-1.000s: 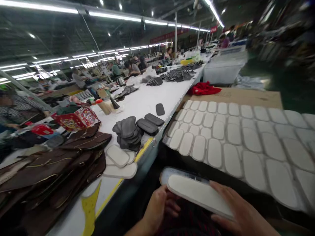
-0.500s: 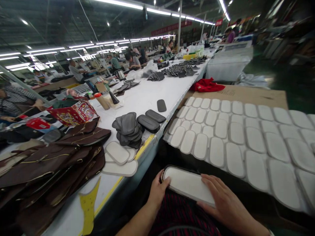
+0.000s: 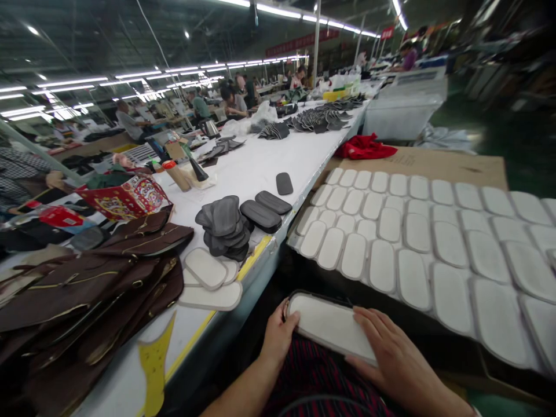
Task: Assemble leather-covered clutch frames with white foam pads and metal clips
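Over my lap is a long white oval panel (image 3: 328, 322) with a grey rim and a darker layer along its far edge. My left hand (image 3: 278, 330) pinches its left end, thumb on the white face and fingers underneath. At the other end my right hand (image 3: 384, 347) grips the panel, its fingers lying over the face and its thumb at the near edge. Similar white panels (image 3: 454, 252) lie in rows on a board to the right. Across the gap on the left, more white oval pieces (image 3: 211, 295) rest at the table edge beside a stack of dark grey oval pieces (image 3: 222, 225).
A long white table (image 3: 256, 162) runs away on the left, with brown leather bag parts (image 3: 87, 289), a yellow template (image 3: 154, 365) and a red patterned box (image 3: 130, 197). Red cloth (image 3: 367, 147) lies on cardboard beyond the panels. Other people sit at work farther back.
The view has shifted slightly. Both hands keep their hold on the panel, which appears tilted a little differently, with less of its dark far edge showing.
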{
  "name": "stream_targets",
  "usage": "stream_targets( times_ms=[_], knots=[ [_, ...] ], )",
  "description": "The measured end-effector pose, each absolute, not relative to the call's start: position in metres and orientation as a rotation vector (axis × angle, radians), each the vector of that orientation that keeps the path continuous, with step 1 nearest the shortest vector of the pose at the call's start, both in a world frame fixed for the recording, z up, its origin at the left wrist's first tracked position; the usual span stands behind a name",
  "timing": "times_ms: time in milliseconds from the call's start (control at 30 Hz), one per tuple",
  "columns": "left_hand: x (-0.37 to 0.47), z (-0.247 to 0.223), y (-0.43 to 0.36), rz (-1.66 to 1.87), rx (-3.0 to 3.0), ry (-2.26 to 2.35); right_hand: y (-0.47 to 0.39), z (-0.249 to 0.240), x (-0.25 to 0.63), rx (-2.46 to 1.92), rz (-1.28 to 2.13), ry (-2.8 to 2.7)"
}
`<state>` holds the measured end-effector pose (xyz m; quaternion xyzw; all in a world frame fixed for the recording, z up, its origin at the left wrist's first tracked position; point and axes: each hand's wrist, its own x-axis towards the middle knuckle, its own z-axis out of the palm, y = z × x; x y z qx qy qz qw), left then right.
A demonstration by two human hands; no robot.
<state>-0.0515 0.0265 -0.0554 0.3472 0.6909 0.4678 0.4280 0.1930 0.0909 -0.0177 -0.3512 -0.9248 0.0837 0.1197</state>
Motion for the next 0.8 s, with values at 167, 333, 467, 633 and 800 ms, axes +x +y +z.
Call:
stream_targets(
  times_ms=[167,333,467,633,800],
  knots=[
    [-0.055,-0.037,0.023,1.03,1.893,2.044,0.09,-0.005,0.182,-1.115,0.325,-2.73],
    [-0.024,-0.019,0.032,0.493,2.534,1.475,0.092,0.018,0.173,-1.258,0.589,-2.67],
    [0.002,-0.017,0.037,0.112,2.467,1.483,0.094,0.022,0.19,-1.185,1.195,-2.229],
    [0.025,-0.015,0.045,-0.196,2.552,1.514,0.089,0.013,0.222,-1.08,1.586,-1.326],
    [0.034,-0.011,0.055,-0.337,2.557,1.491,0.089,0.012,0.253,-1.124,1.414,-0.926]
  ],
)
